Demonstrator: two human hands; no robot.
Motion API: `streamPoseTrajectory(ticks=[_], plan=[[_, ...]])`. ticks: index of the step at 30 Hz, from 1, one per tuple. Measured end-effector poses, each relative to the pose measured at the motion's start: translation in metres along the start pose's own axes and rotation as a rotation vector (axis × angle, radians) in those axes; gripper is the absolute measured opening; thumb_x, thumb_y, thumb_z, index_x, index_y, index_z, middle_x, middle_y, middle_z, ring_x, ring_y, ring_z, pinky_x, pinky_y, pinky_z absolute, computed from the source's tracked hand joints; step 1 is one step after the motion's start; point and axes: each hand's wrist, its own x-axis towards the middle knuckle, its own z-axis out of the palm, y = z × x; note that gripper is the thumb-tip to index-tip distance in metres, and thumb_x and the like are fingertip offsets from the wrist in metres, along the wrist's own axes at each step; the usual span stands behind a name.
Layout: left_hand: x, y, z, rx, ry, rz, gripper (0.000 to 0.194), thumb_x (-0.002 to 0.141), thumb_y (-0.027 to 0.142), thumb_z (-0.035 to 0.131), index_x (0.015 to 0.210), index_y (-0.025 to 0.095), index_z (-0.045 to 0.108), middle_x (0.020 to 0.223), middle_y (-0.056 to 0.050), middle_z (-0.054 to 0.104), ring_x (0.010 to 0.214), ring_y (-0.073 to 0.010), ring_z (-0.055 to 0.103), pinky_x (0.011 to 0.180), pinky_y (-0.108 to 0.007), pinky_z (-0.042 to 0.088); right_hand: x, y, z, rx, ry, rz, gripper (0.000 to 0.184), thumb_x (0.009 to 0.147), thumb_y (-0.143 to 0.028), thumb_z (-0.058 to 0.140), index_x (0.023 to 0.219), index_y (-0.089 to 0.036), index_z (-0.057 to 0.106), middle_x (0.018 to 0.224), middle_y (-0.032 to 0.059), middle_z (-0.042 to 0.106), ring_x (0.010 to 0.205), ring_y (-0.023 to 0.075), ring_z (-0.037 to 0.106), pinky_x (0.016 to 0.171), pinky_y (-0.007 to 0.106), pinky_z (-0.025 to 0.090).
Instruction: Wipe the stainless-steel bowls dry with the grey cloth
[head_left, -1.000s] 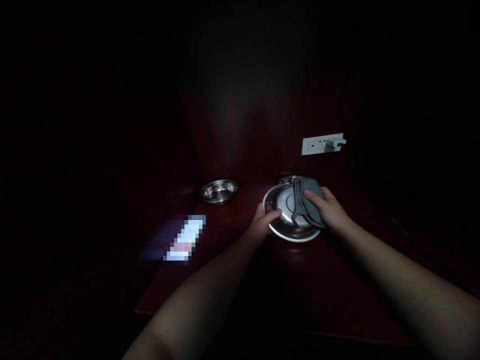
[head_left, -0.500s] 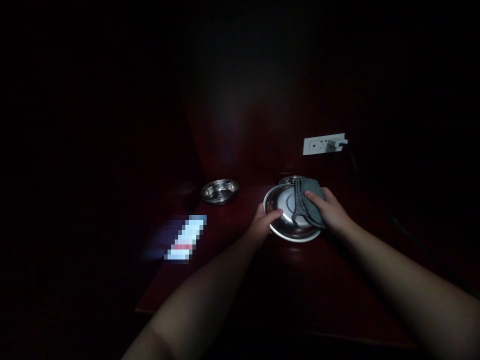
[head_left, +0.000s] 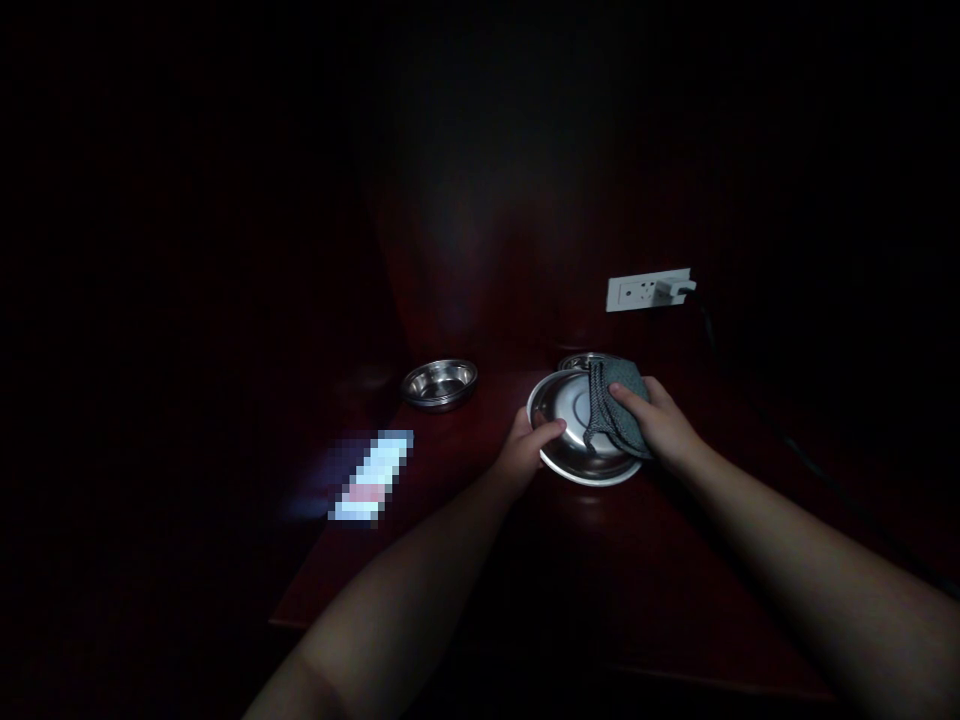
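Note:
A shiny metal bowl (head_left: 561, 398) is held up above the dark red table, tilted so its inside faces me. My left hand (head_left: 525, 447) grips its left rim, thumb on the inner wall and the other fingers out of sight underneath. Wrapped over the bowl's right rim is a grey-green cloth (head_left: 624, 392) with a dark woven border. My right hand (head_left: 664, 415) pinches this cloth against the bowl, thumb on top; its remaining fingers are hidden behind.
More metal dishes (head_left: 441, 385) sit stacked at the table's left back. Another metal dish (head_left: 577, 361) is partly hidden behind the bowl. A blurred bright screen (head_left: 373, 477) lies at the left edge of the table (head_left: 480, 590). A wall socket (head_left: 634, 291) holds a plug with a cable.
Almost nothing differs. Both hands, the bowl and the cloth keep their places, and the view has shifted very slightly.

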Motion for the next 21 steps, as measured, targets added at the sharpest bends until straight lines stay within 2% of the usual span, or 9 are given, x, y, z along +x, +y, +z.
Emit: streamPoseTrajectory(ticks=[21], plan=[[0.0023, -0.0012, -0.0008, -0.009, 0.002, 0.021, 0.052, 0.058, 0.027, 0.075, 0.104, 0.017, 0.054, 0.096, -0.005, 0.062, 0.088, -0.0218, 0.059, 0.081, -0.039, 0.045, -0.0003, 0.0005, 0.0002, -0.024, 0.013, -0.002, 0.040, 0.067, -0.050, 0.067, 0.092, -0.023, 0.054, 0.083, 0.0025, 0.066, 0.074, 0.0199, 0.063, 0.065, 0.031, 0.052]])
